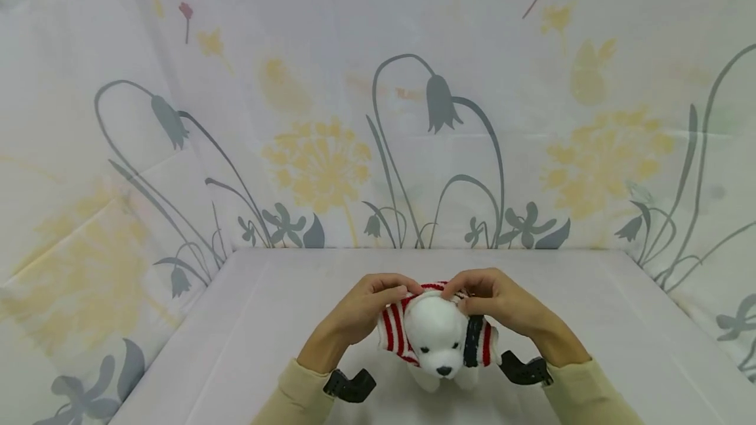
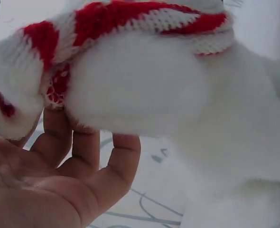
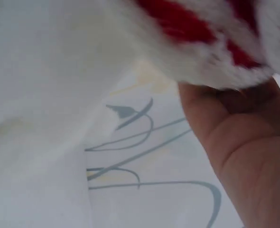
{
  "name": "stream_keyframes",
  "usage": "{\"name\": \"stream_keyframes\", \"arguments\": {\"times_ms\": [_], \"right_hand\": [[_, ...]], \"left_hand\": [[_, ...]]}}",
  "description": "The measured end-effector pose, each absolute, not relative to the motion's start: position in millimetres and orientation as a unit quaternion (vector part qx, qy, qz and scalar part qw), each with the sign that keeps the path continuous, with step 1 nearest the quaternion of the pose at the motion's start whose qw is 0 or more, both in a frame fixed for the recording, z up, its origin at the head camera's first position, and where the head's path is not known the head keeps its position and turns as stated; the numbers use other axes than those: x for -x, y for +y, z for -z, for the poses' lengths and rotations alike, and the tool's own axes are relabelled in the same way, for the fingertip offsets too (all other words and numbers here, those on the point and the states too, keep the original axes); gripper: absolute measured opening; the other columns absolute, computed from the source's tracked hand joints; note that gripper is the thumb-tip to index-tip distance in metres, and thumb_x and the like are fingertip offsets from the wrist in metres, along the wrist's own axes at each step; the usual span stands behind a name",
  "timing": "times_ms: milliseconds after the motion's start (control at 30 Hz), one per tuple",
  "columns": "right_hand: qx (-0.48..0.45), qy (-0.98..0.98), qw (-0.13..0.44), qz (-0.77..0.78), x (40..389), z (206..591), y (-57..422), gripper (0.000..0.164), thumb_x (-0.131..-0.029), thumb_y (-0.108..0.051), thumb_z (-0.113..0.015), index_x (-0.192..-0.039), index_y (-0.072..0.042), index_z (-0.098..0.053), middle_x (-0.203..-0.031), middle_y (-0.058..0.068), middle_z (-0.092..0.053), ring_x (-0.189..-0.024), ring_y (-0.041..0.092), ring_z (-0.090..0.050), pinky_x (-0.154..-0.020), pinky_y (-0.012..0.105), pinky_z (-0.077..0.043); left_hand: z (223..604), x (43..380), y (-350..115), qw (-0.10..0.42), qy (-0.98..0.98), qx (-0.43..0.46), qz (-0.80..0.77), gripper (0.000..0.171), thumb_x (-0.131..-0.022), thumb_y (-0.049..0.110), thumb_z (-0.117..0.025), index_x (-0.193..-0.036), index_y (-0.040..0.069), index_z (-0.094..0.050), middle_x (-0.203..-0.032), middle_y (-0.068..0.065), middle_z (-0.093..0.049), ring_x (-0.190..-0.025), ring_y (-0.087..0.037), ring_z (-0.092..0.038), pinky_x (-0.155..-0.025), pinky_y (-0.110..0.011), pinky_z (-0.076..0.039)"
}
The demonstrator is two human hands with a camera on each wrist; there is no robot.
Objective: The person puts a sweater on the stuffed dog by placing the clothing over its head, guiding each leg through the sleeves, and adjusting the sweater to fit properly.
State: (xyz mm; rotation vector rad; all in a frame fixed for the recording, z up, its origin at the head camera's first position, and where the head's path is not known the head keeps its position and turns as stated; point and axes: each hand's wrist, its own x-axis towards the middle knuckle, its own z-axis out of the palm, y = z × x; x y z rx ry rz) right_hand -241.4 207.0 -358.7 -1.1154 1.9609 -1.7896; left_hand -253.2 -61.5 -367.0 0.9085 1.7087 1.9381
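A white plush dog stands on the table facing the head camera, with a red-and-white striped knit sweater around its head and back. A dark strip runs down the sweater on the right side. My left hand grips the sweater's edge behind the dog's head, at the left. At the right, my right hand pinches the knit near the top of the head between thumb and fingers. In the left wrist view, the fingertips go out of sight behind the sweater and white fur. The right wrist view hides that hand's fingertips under the knit.
The white table reaches back to a wall hanging printed with grey and yellow flowers. A black wrist device sits on the left wrist and another black device on the right.
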Motion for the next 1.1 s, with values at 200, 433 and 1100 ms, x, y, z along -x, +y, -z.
{"name": "stream_keyframes", "arguments": {"times_ms": [200,433,1100], "right_hand": [[0.418,0.68,0.153,0.583,240,352,210,0.018,-0.088,0.006,-0.057,-0.104,0.003,-0.064,-0.098,0.016,-0.062,-0.087,0.02,-0.057,-0.073,0.037,-0.053],[0.393,0.716,0.12,0.564,241,358,210,0.018,-0.087,0.005,-0.058,-0.102,-0.001,-0.066,-0.1,0.018,-0.062,-0.086,0.023,-0.06,-0.071,0.041,-0.054],[0.356,0.781,0.176,0.482,245,370,214,0.016,-0.089,-0.006,-0.06,-0.102,-0.011,-0.069,-0.09,0.006,-0.063,-0.075,0.014,-0.052,-0.066,0.032,-0.05]], "left_hand": [[366,253,-60,0.235,0.598,-0.351,-0.681,0.026,-0.09,0.008,-0.064,-0.107,-0.01,-0.06,-0.102,-0.008,-0.063,-0.091,-0.019,-0.058,-0.074,-0.029,-0.052],[373,257,-59,0.253,0.589,-0.344,-0.686,0.028,-0.092,-0.002,-0.056,-0.113,-0.02,-0.052,-0.105,-0.008,-0.061,-0.091,-0.017,-0.059,-0.073,-0.027,-0.053],[396,263,-55,0.289,0.644,-0.287,-0.648,0.031,-0.092,-0.003,-0.054,-0.122,-0.011,-0.057,-0.116,-0.012,-0.062,-0.094,-0.017,-0.062,-0.073,-0.028,-0.053]]}}
